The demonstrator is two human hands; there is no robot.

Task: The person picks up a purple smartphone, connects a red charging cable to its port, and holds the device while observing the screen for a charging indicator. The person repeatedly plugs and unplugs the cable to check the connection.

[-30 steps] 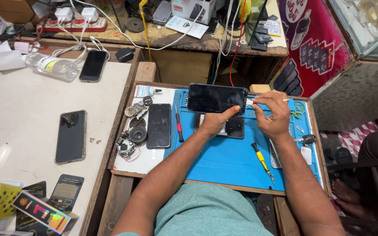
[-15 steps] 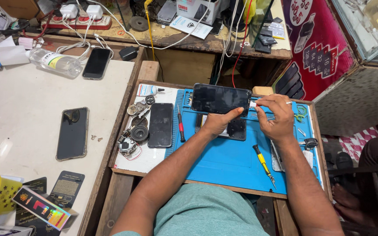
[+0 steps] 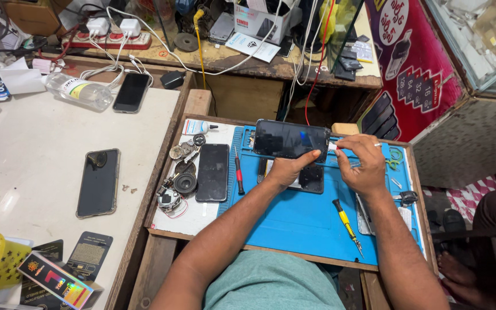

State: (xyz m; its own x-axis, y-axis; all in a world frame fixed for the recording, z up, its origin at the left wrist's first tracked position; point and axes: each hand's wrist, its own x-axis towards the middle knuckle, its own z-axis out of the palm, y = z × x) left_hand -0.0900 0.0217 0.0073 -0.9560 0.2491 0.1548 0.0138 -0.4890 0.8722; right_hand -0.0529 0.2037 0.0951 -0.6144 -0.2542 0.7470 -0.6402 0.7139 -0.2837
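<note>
Gripping a dark phone [image 3: 291, 139], the left hand [image 3: 287, 170] holds it over the blue mat [image 3: 299, 221]. The right hand [image 3: 361, 166] pinches a thin tool [image 3: 356, 146]. A red sign [image 3: 411, 63] stands upper right; a striped box [image 3: 58, 281] lies lower left.

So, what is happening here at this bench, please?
A person sits at a blue work mat. The left hand props up a dark phone screen above an opened phone. The right hand pinches a thin tool at the screen's right edge. A yellow screwdriver and a red one lie on the mat, and another phone lies beside it.
</note>
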